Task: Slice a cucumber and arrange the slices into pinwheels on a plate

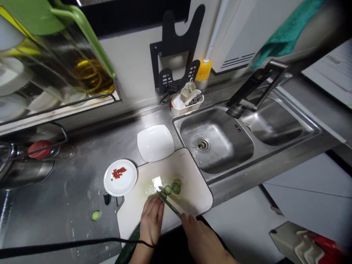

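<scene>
My right hand (196, 233) grips a kitchen knife (171, 207), its blade angled up and left across the white cutting board (192, 172). My left hand (152, 216) is closed on a cucumber (132, 244), whose dark green body runs back under the wrist. The fingertips sit close beside the blade, and the cucumber's cut end is mostly hidden by hand and knife. Thin cucumber slices (176, 188) lie on the board just right of the blade, and some cling near the knife. The board's surface is wet.
Behind the board stands a white square plate (156, 143); left of it, a round plate (129, 185) holds small red pieces. A cucumber end (107, 198) and a pale piece (95, 215) lie on the steel counter. The sink (217, 143) is to the right. A black cord (82, 244) crosses my left wrist.
</scene>
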{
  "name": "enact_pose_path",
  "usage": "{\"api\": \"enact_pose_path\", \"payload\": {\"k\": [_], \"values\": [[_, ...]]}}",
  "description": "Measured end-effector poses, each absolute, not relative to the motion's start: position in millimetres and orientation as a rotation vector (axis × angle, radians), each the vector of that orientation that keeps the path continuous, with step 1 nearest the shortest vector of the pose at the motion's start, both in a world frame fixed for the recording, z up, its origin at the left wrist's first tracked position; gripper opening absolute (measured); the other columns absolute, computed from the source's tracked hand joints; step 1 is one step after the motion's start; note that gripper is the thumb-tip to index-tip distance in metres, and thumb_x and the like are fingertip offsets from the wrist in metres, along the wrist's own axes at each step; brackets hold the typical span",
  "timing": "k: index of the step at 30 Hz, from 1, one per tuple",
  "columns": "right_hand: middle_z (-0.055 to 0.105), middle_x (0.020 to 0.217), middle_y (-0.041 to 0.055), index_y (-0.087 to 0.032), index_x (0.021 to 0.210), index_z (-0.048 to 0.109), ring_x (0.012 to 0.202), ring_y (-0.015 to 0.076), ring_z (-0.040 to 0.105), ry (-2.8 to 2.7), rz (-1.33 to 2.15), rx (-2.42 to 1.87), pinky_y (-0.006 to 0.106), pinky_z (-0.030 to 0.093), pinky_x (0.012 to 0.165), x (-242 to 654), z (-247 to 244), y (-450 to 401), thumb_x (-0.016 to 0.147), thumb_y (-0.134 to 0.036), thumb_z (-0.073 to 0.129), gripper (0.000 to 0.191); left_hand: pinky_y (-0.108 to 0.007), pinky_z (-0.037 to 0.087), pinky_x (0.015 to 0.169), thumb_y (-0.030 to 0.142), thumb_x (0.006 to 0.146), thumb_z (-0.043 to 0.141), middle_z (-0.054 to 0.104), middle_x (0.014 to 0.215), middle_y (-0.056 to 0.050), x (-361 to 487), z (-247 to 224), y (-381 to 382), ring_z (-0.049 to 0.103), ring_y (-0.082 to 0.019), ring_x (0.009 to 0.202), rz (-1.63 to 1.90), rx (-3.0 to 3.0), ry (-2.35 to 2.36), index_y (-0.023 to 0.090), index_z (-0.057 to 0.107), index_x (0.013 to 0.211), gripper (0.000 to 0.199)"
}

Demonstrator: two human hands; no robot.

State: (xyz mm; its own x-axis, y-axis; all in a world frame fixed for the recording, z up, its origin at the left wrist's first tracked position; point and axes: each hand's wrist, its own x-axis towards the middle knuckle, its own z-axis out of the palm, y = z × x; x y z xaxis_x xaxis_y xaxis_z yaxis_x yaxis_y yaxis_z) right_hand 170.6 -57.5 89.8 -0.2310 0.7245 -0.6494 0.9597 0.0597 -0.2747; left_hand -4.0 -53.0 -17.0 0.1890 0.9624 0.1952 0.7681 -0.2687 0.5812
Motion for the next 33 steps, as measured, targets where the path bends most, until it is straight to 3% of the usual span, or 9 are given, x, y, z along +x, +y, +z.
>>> {"api": "enact_pose_path", "payload": {"k": [21, 33], "values": [[0.069, 0.099, 0.0140, -0.011, 0.116, 0.059, 0.084, 0.0214, 0.067, 1.953, -0.979, 1.676, 0.026, 0.049, 0.069, 157, 81, -49, 0.080, 0.006, 0.030, 0.049, -0.039, 0.050, 0.093, 0.015, 0.090, 0.045, 0.068, 0.099, -0.007, -4, -19, -55, 0.063, -0.018, 0.097, 0.733, 2.169, 1.621, 0.017, 0.063, 0.101, 0.021], [0.069, 0.094, 0.0143, -0.010, 0.110, 0.060, 0.080, 0.0224, 0.067, 2.015, -0.833, 1.673, 0.029, 0.050, 0.065, 147, 65, -52, 0.081, 0.005, 0.032, 0.043, -0.039, 0.050, 0.092, 0.017, 0.090, 0.046, 0.069, 0.098, -0.006, -3, -19, -54, 0.064, -0.018, 0.095, 0.766, 2.170, 1.627, 0.017, 0.063, 0.101, 0.020]]}}
